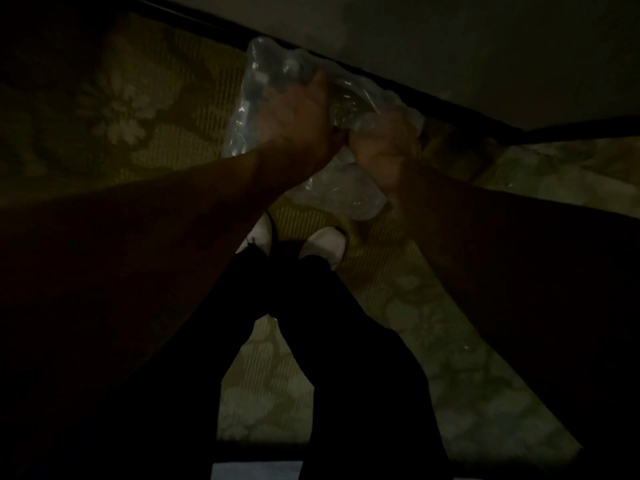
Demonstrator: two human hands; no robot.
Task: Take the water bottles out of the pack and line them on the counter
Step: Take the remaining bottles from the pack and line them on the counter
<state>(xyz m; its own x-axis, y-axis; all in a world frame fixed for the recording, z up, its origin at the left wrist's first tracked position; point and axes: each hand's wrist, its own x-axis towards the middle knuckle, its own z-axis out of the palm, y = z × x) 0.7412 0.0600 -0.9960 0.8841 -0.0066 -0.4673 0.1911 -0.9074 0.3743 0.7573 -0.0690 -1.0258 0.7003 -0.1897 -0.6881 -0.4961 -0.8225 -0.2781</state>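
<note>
The scene is very dark. A pack of water bottles wrapped in clear plastic film sits on the floor against a wall, at upper centre. My left hand grips the plastic wrap on top of the pack. Close beside it, my right hand grips the wrap at the pack's right side. Single bottles inside are blurred; I can make out only rounded clear shapes through the film. No counter is in view.
A yellowish carpet with a flower pattern covers the floor. A dark baseboard runs along the wall behind the pack. My dark-trousered legs and two white shoes stand just before the pack.
</note>
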